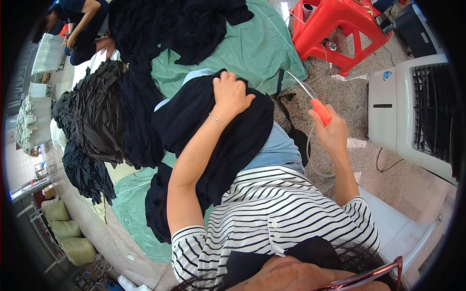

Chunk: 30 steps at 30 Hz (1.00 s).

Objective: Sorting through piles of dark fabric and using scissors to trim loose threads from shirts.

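Dark navy cloth [230, 138] is draped over my lap, covering much of my light blue trousers. My left hand [231, 94] presses on its upper part, fingers curled into the fabric and thumb out to the right. Off to the right, my right hand [332, 130] is closed round the orange handle of a tool [320, 110] with a slim, pointed metal tip. The tip points up and left, apart from the cloth. A thin pale cord or tube [312, 162] loops below that hand; where it attaches is hidden.
A red plastic stool [335, 26] stands at the upper right, with a white air cooler [395, 104] below it. Green sheeting [272, 43] lies on the floor under dark garments [170, 29]. Dark fabric heaps [92, 111] sit left. A co-worker [82, 24] crouches at the upper left.
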Available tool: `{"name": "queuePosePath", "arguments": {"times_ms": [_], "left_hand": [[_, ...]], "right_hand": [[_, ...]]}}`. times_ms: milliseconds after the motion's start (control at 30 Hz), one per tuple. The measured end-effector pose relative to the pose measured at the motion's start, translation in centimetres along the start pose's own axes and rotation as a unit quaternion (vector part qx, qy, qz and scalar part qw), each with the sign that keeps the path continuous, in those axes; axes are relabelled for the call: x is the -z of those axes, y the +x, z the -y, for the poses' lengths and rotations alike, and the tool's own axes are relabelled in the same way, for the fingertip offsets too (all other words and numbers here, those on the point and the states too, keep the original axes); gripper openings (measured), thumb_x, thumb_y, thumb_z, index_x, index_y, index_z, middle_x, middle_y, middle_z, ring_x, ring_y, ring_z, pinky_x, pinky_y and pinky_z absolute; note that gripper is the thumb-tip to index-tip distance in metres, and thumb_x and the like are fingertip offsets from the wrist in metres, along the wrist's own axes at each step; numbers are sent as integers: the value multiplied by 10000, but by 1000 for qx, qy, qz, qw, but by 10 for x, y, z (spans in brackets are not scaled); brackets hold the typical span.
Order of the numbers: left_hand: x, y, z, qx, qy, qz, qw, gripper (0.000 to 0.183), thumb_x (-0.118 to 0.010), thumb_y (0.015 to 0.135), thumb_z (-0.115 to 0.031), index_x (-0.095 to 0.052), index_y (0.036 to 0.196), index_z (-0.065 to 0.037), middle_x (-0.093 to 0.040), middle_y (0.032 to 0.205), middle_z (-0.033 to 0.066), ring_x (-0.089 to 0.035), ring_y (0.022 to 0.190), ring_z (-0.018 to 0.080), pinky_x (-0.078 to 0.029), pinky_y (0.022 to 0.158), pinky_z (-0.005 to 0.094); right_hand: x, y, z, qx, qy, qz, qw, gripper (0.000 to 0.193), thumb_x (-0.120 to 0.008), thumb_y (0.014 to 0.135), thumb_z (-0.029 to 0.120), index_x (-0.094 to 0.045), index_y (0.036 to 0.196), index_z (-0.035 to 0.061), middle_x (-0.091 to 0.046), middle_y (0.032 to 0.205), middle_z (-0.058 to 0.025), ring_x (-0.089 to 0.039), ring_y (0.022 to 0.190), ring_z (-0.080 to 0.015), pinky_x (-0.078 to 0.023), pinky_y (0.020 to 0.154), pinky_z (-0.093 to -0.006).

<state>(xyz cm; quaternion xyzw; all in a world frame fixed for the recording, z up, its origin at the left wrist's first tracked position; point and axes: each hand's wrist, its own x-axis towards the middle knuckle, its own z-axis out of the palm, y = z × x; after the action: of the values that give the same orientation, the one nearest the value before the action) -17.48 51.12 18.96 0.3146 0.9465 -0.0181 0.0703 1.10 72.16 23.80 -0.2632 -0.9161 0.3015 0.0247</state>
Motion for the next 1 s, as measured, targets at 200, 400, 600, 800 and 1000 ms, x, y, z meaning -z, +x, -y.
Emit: {"name": "queuePosePath", "arguments": {"times_ms": [200, 400, 600, 800, 1000], "left_hand": [[25, -56, -19, -131, -524, -73, 839, 93, -655, 867, -80, -658, 940, -22, -664, 965, 91, -618, 903, 237, -460, 840, 402], [-6, -141, 46, -48, -970, -219, 96, 1185, -637, 719, -786, -232, 1557, -53, -286, 1590, 213, -257, 1485, 356, -188, 1223, 516], [15, -155, -7, 69, -885, -175, 426, 927, -709, 769, 68, -249, 1560, -75, -383, 1524, 69, -605, 1165, 194, -468, 1005, 345], [74, -283, 64, 173, -727, -453, 486, 47, -631, 920, -39, -645, 958, -17, -642, 821, 60, -630, 774, 137, -516, 767, 267], [158, -629, 147, 207, -379, -782, 449, 450, -603, 727, 77, -650, 1131, -115, -656, 1084, 126, -628, 1042, 278, -501, 1003, 437]], "right_hand": [[-1, 5, -11, -12, 34, -27, 999, 392, -662, 919, 471, -626, 945, 82, -634, 665, -192, -643, 680, -430, -462, 581, -482], [0, 11, -19, -9, 33, -82, 996, 365, -664, 930, 443, -648, 992, 83, -638, 693, -194, -642, 676, -419, -460, 585, -457], [-30, 14, 9, 60, 47, -14, 997, 337, -669, 936, 396, -646, 1015, 69, -645, 741, -225, -651, 714, -423, -478, 617, -451], [-42, 22, -3, 68, 124, 16, 990, 432, -656, 970, 322, -634, 1294, 37, -651, 782, -52, -590, 686, -105, -490, 607, -287], [-67, 62, 13, 152, 63, 52, 985, 455, -643, 971, 382, -646, 1252, 24, -694, 844, -127, -652, 691, -192, -532, 637, -338]]}}
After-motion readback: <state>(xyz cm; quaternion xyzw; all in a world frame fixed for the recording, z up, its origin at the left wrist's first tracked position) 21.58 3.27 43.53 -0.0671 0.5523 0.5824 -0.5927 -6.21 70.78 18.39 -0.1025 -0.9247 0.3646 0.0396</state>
